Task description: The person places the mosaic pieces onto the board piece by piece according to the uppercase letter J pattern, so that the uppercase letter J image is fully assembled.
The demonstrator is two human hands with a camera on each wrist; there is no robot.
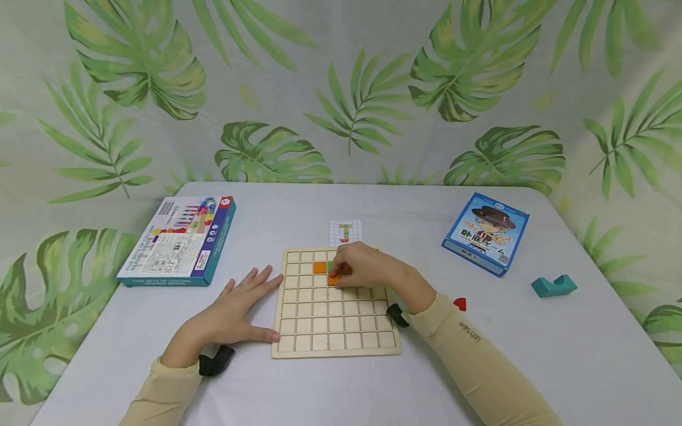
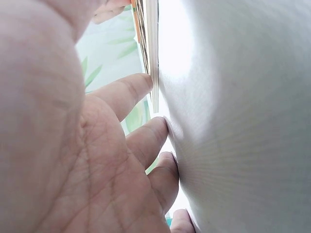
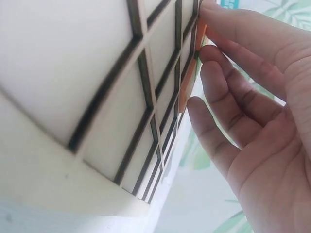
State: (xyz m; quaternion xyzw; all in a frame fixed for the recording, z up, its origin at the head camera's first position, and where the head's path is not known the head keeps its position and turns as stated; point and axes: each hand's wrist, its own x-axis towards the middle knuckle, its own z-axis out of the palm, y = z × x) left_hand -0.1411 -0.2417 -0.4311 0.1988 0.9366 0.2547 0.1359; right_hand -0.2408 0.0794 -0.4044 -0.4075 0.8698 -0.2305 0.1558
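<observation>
A square wooden grid board [image 1: 335,342] lies on the white table. Along its left edge my left hand [image 1: 226,313] is spread, with the index fingertip and thumb tip at the rim; the left wrist view shows its fingers [image 2: 146,141] on the cloth beside the board. My right hand [image 1: 367,267] reaches over the upper part of the grid and pinches an orange square tile [image 1: 334,280] low at the board. Another orange tile [image 1: 319,268] and a green tile [image 1: 330,265] sit in the row above, the green one partly covered by the fingers.
A small pattern card [image 1: 345,232] lies just behind the board. Two boxes stand farther off, a bead-block box [image 1: 178,242] at left and a blue game box [image 1: 487,234] at right. A red piece [image 1: 460,304] and a teal notched block [image 1: 554,286] lie to the right.
</observation>
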